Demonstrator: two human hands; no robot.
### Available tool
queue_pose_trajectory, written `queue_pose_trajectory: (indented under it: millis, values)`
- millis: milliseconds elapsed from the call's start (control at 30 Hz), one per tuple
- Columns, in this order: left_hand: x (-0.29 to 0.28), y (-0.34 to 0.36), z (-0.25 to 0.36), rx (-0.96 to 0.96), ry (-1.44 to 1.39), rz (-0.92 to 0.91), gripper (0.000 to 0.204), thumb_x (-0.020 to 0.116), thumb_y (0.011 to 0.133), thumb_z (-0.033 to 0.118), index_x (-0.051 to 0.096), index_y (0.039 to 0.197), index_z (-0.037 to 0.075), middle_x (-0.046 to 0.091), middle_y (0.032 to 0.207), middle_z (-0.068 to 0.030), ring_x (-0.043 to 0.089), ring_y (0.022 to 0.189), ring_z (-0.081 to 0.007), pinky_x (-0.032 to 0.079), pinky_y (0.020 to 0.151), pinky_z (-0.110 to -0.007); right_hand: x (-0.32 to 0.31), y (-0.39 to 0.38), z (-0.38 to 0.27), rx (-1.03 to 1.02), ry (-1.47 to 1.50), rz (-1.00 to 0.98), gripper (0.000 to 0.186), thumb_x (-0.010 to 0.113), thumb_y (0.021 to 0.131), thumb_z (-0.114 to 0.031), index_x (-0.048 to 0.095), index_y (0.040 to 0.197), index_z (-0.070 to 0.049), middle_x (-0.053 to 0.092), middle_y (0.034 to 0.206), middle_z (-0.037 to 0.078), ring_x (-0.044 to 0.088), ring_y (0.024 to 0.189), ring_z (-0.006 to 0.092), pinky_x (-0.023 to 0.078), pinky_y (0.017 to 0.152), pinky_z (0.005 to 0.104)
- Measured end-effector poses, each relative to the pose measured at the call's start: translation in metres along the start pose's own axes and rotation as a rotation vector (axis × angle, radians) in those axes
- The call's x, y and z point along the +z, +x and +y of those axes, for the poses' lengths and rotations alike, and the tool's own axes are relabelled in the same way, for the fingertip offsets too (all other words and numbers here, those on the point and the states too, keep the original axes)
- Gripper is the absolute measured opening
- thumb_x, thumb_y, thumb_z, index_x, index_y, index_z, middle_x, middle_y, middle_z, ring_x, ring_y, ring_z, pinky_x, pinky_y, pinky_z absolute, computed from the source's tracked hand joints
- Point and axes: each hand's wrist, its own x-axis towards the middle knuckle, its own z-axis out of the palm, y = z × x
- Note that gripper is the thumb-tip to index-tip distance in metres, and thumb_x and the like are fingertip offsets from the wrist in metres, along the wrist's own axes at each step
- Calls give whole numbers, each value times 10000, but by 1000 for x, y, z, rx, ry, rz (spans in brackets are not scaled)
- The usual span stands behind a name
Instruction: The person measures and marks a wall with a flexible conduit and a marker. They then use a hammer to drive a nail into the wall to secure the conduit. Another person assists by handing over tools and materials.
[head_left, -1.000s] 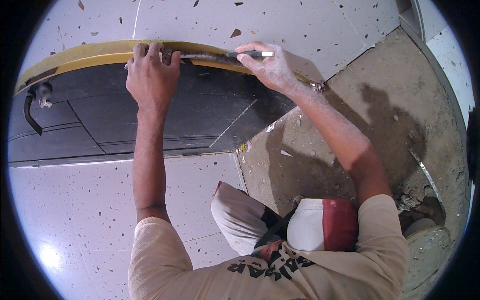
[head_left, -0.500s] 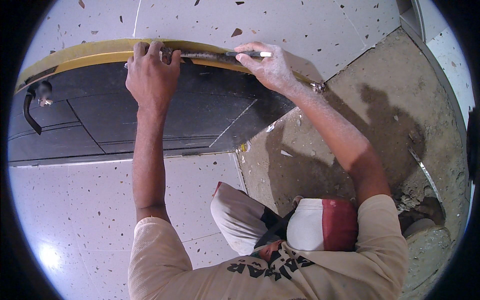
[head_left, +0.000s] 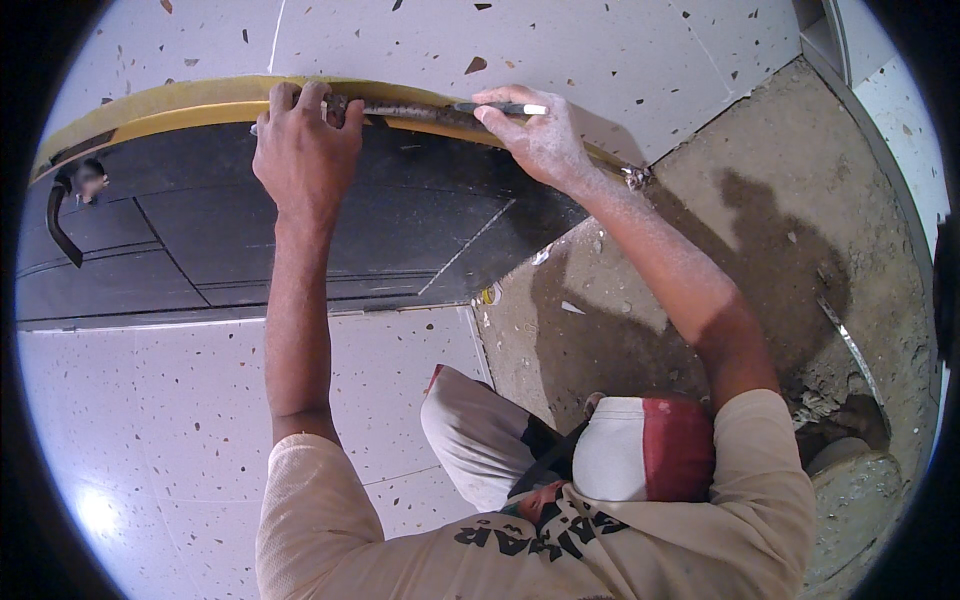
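My left hand (head_left: 307, 150) curls, grip unclear, at the panel's far edge (head_left: 200, 121), right hand (head_left: 543, 140) pinching a marker (head_left: 512, 107), rough floor (head_left: 815, 170) opening right.

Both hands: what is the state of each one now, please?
Left hand: bent over the yellow edge; whether gripping cannot be told.
Right hand: closed, holding the pen.

Pale speckled floor tile (head_left: 200, 400) at near left; similar tile beyond the black door (head_left: 420, 210). Rough brown bare ground (head_left: 600, 340) at right. Door rests on floor at left; flat or on edge, cannot tell. On bare ground: white shard (head_left: 572, 307) near door's right end; thin pale strip (head_left: 848, 345) well right; grey rubble (head_left: 815, 406) near strip.
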Motion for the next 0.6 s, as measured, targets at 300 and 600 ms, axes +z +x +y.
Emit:
queue_pose_trajectory:
  millis: [300,600]
  values:
    - [0,-2,-2,10,7,14,371,753,769,365,709,1013,89,628,1023,-110,647,905,-306,574,685,-425,0,-3,-11,-12,-101,2,218,647,920,-172,700,1062,-16,701,1060,71,624,992,107,504,871,277]
    - [-10,-15,-4,11,-48,-3,377,757,766,379,704,1017,103,615,1044,-91,638,932,-281,568,675,-418,3,-3,-5,-22,-48,24,217,655,917,-193,707,1058,-36,704,1027,60,619,958,99,511,845,273]
